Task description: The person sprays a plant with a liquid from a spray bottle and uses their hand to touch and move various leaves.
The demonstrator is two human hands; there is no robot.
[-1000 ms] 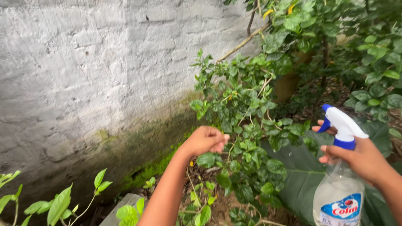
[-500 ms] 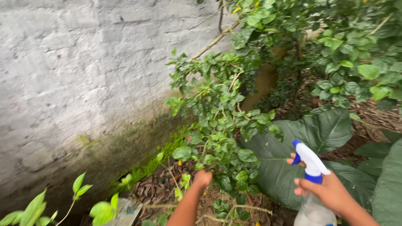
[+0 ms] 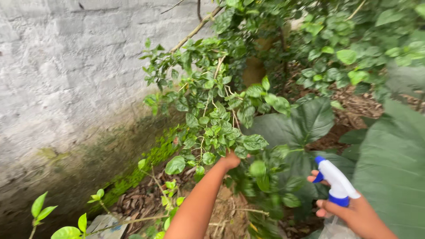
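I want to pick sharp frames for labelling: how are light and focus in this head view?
Head view: soft, even daylight, no hard shadows or glare. The white wall is bright but not blown out. Motion blur smears the big leaf at right and the leaves below the left hand; the spray bottle in the right hand is fairly sharp.

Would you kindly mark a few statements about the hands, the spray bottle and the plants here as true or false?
1. The right hand holds a spray bottle with a white and blue head. True.
2. The left hand is pressed flat on the wall. False: it reaches into the leafy shrub.
3. The bottle's nozzle points toward the shrub. True.
4. The wall is bare red brick. False: it is whitish, with green moss low down.
5. Big broad leaves lie on the right. True.
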